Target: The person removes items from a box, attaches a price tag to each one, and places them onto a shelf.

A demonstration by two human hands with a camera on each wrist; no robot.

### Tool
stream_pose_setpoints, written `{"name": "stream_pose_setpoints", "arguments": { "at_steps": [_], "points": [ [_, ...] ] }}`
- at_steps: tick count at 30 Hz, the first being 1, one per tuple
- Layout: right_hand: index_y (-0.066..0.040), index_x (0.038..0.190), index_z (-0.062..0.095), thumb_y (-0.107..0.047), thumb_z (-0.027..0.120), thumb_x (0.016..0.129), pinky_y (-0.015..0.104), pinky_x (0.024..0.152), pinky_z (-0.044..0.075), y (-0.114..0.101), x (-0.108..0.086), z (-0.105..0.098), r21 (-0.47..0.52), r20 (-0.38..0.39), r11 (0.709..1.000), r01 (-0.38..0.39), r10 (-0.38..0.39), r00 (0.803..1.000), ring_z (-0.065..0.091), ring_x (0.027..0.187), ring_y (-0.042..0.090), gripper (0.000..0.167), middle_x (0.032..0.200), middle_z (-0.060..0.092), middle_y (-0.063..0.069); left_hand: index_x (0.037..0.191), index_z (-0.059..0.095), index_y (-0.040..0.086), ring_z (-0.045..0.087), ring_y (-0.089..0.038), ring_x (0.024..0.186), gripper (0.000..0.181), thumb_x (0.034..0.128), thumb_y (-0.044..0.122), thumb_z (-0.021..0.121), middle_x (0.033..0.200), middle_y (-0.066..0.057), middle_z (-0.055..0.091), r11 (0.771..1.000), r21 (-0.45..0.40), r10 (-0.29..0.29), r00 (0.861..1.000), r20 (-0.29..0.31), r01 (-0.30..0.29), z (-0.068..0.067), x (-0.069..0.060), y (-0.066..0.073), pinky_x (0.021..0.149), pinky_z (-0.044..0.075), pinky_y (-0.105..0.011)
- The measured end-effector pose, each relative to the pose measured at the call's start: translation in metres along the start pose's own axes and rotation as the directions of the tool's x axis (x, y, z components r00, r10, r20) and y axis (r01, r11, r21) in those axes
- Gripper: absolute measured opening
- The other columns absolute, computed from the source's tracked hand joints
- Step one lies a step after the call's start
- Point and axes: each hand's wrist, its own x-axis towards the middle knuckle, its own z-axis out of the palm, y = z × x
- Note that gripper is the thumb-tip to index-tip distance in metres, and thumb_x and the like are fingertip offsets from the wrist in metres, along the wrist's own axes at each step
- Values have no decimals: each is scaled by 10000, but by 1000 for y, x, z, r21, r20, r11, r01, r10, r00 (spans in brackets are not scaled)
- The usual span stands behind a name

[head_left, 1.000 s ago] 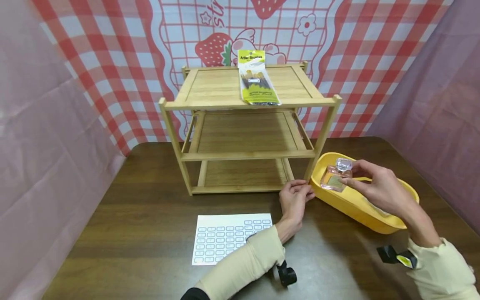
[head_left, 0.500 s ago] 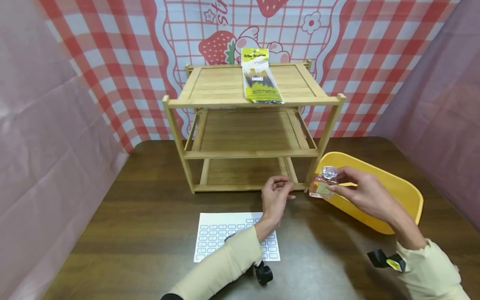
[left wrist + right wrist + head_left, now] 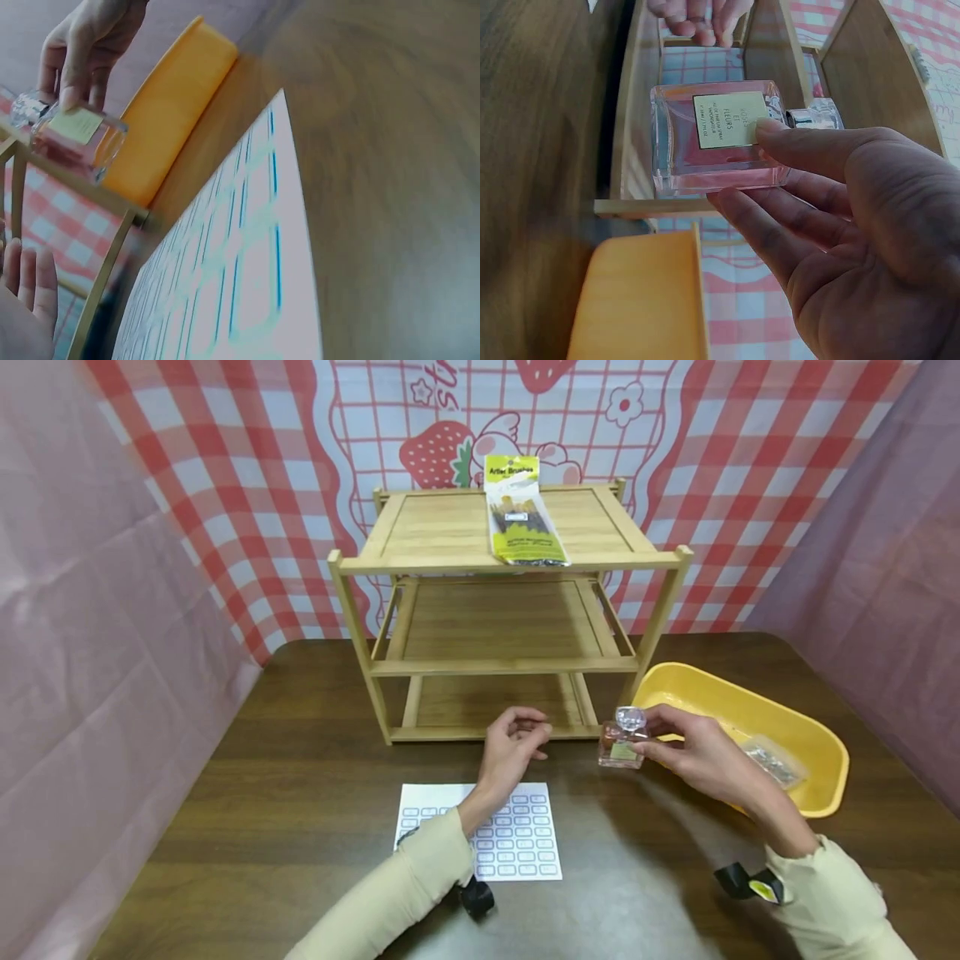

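My right hand pinches a pink glass perfume bottle with a clear faceted cap, held upright at the shelf's lower right corner, left of the yellow tray. In the right wrist view the bottle shows a pale label, with the thumb on its front and fingers behind. My left hand hovers in front of the bottom shelf, above the label sheet, fingers loosely bent and holding nothing.
A three-tier wooden shelf stands at the back, a packet of artist brushes on its top. A small clear packet lies in the tray. Checked cloth hangs behind.
The right hand has lifted the bottle out of the tray and carried it left. My left hand has moved left from the shelf's right corner. The small packet in the tray is uncovered.
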Motion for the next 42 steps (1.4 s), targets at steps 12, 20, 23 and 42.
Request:
{"name": "stream_pose_setpoints", "arguments": {
  "at_steps": [12, 20, 23, 42],
  "points": [
    [13, 1055, 683, 30, 761, 907, 307, 821, 593, 2, 3, 17, -8, 35, 1000, -14, 14, 999, 702, 944, 208, 168, 1013, 726, 80, 1142, 638, -90, 636, -148, 839, 210, 971, 24, 681, 1016, -137, 669, 964, 239, 87, 988, 125, -115, -49, -10, 17, 693, 598, -298],
    [35, 1072, 677, 54, 764, 893, 383, 803, 606, 8, 2, 26, 9, 59, 1000, -17, 16, 998, 703, 925, 238, 200, 1013, 730, 101, 1100, 670, -57, 642, -189, 828, 163, 956, 14, 691, 978, -121, 684, 935, 332, 89, 990, 110, -121, -68, -10, 25, 709, 581, -270],
    [42, 1061, 672, 69, 771, 879, 348, 777, 607, 12, 3, 30, 29, 54, 999, 22, -23, 998, 689, 895, 176, 209, 990, 728, 91, 1101, 678, -43, 642, -200, 847, 163, 954, 23, 700, 983, -106, 684, 923, 369, 80, 992, 94, -109, -76, -12, 28, 722, 573, -263],
    [74, 1115, 651, 78, 731, 906, 288, 777, 598, 20, 0, 41, 132, 99, 991, -12, -1, 995, 700, 916, 182, 224, 1013, 730, 115, 1082, 660, -84, 638, -191, 827, 154, 947, -22, 701, 970, -145, 678, 907, 418, 47, 999, -1, -42, -121, -24, 31, 693, 597, -338]
  ]
}}
